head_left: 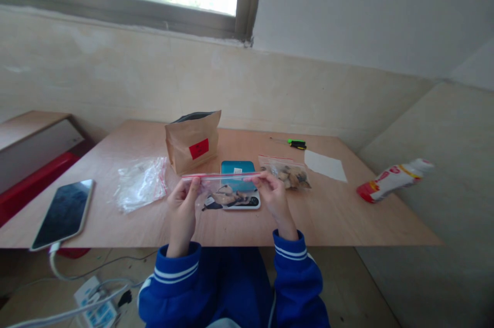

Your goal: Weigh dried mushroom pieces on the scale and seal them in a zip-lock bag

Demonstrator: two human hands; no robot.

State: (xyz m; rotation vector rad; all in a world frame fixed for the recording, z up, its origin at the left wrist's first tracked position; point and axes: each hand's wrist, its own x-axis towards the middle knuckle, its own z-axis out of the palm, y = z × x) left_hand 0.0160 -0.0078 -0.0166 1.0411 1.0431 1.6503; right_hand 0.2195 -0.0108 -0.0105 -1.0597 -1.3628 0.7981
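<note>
Red-striped zip bag (219,176) is pinched narrowly at each end, its long axis lying level and crosswise between left hand (183,203) and right hand (275,196).

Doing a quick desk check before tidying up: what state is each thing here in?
Left hand, pinching one end of the held zip bag.
Right hand, pinching its other end.
Held zip bag, clear, red-striped top edge stretched straight.
Brown paper pouch, upright, top open, dark lining showing.
Crumpled zip bag, lying flat, looks empty.
Filled zip bag, lying flat, holding brown chunks.
Smartphone, screen up, dark, cable attached.
</note>
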